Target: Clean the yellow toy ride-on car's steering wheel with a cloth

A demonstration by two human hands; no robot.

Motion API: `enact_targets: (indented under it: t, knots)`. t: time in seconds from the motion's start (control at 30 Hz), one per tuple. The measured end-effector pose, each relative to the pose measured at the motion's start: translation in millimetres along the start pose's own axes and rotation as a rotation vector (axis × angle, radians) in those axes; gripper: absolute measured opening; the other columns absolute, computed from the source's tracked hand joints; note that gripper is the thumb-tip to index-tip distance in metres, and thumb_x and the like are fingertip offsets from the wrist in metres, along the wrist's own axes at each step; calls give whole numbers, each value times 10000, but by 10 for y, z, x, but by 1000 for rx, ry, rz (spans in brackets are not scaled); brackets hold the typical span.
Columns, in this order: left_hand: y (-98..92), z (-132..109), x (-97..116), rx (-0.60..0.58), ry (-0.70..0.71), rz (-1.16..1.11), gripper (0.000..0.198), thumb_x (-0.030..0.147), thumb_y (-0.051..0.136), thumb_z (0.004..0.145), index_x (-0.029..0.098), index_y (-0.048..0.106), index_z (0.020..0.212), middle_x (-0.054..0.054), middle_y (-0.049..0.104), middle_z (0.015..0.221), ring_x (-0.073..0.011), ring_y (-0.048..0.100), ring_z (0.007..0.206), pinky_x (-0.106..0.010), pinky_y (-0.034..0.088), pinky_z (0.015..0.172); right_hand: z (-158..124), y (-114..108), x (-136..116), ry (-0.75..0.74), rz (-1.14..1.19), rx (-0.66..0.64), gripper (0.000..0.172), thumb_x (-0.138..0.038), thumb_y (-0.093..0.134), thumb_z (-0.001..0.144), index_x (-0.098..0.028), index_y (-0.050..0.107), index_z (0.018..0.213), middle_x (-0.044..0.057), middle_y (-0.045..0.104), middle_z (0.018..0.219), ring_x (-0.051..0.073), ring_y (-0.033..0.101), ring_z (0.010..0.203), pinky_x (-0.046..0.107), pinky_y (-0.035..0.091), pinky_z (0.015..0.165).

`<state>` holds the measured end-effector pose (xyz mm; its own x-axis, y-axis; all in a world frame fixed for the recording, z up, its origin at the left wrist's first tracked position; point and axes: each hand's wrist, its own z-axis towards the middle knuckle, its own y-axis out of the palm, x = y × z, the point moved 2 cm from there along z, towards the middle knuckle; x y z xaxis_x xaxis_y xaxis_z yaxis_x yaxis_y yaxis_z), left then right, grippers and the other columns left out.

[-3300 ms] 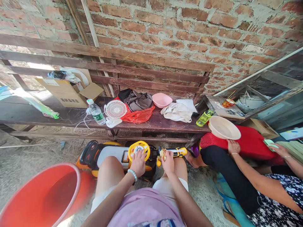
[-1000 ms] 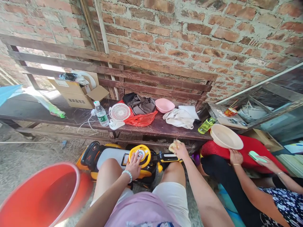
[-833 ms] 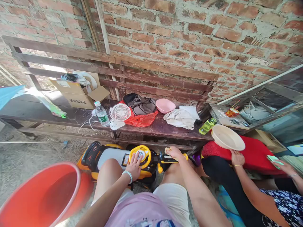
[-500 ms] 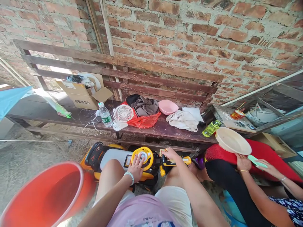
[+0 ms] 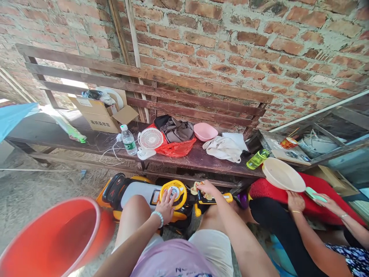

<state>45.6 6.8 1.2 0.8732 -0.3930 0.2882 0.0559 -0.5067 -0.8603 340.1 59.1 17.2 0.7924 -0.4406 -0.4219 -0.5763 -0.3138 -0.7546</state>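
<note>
My left hand (image 5: 166, 204) lies on the yellow steering wheel (image 5: 184, 196) of a yellow and black ride-on toy car (image 5: 135, 195). Its fingers stretch over the white hub, and a pale bead bracelet circles the wrist. My right hand (image 5: 206, 187) is closed on a small crumpled cloth (image 5: 199, 190), pale yellow with a coloured pattern. That cloth rests against the black and yellow bar (image 5: 221, 197) at the front of the car. Part of the cloth is hidden under my fingers.
A red tub (image 5: 54, 238) stands at the left. Along the dark bench (image 5: 187, 157) are a cardboard box (image 5: 98, 115), a water bottle (image 5: 128, 141), a white fan (image 5: 150, 138) and a pink basin (image 5: 205, 132). At right, another person's hand (image 5: 295, 201) is by a cream basin (image 5: 284, 175).
The cloth in my right hand now spreads wider, showing more to the left and below the fingers. My left hand stays on the wheel. The other person's green object has tilted slightly.
</note>
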Motion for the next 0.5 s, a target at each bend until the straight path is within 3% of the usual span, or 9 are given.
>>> enact_targets:
  t: [0.1, 0.2, 0.4, 0.5]
  knots:
    - [-6, -8, -2, 12, 1, -19, 804, 303, 440, 919, 214, 169, 1670, -65, -45, 1750, -345, -22, 1610, -592, 263, 1234, 67, 35, -284, -47, -43, -80, 183, -306, 728, 728, -178, 666, 612, -38, 571, 522, 117, 536, 538, 218, 356, 511]
    - [0, -11, -4, 7, -6, -30, 805, 312, 441, 918, 237, 164, 1671, -57, -47, 1751, -343, -27, 1611, -614, 289, 1213, 91, 45, -444, -67, -142, -140, 161, -229, 789, 605, -181, 649, 540, -27, 583, 508, 140, 585, 573, 226, 389, 536]
    - [5, -7, 4, 21, 1, -20, 799, 310, 449, 922, 211, 184, 1669, -72, -24, 1753, -344, -27, 1610, -578, 264, 1236, 195, 272, -712, -30, -313, -104, 192, -179, 841, 477, -200, 655, 522, 80, 746, 735, 297, 734, 936, 314, 534, 742]
    - [15, 0, -9, 17, -2, -29, 806, 312, 449, 919, 213, 176, 1670, -62, -37, 1751, -342, -29, 1610, -580, 247, 1244, 268, 318, -739, 6, -322, -90, 218, -166, 860, 446, -212, 694, 579, 79, 765, 778, 309, 742, 980, 333, 554, 775]
